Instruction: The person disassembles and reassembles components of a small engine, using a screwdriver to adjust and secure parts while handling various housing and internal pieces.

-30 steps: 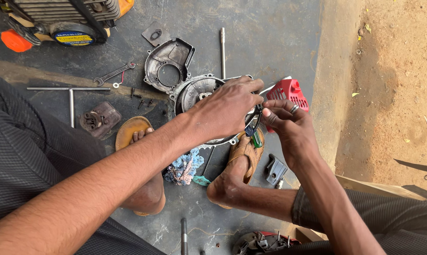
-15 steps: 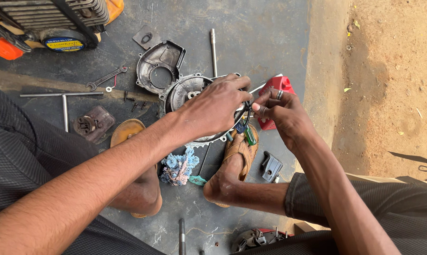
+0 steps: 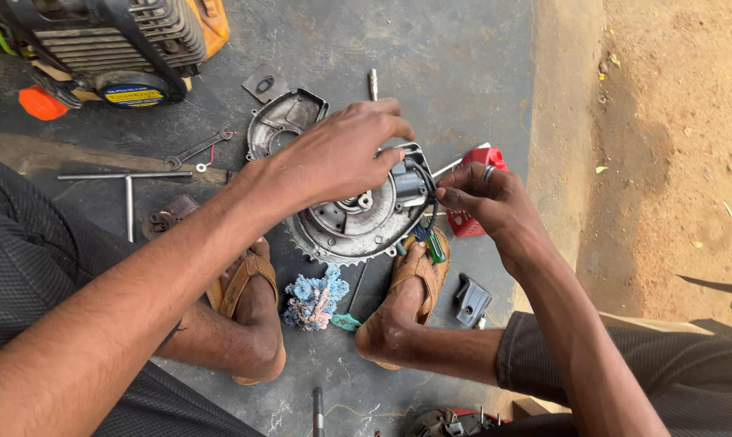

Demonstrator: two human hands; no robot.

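Flywheel assembly (image 3: 354,222), a round grey metal disc with a finned, toothed rim, lies on the dark concrete floor (image 3: 455,65) between the person's two sandalled feet. Beyond it, at the far left corner of the floor, stands a small engine (image 3: 99,36) with cooling fins, a yellow body and an orange cap. Just behind the flywheel assembly rests a grey cast housing cover (image 3: 281,121), and left of that lie a T-handle socket wrench (image 3: 127,182) and an open-ended spanner (image 3: 196,150).

Over the flywheel assembly's upper edge, the left hand (image 3: 338,154) is curled, fingertips pressing down on the black ignition coil (image 3: 410,184) mounted at the rim. To the right of the flywheel assembly, the right hand (image 3: 487,198), wearing a ring, has its thumb and fingers pinched together on a thin black wire (image 3: 432,194) running from the coil. Behind that hand sits a red plastic part (image 3: 471,218).

Just in front of the flywheel assembly lies a blue-and-pink rag (image 3: 313,295), with a green-handled screwdriver (image 3: 346,321) beside it and a small black bracket (image 3: 469,299) further right.
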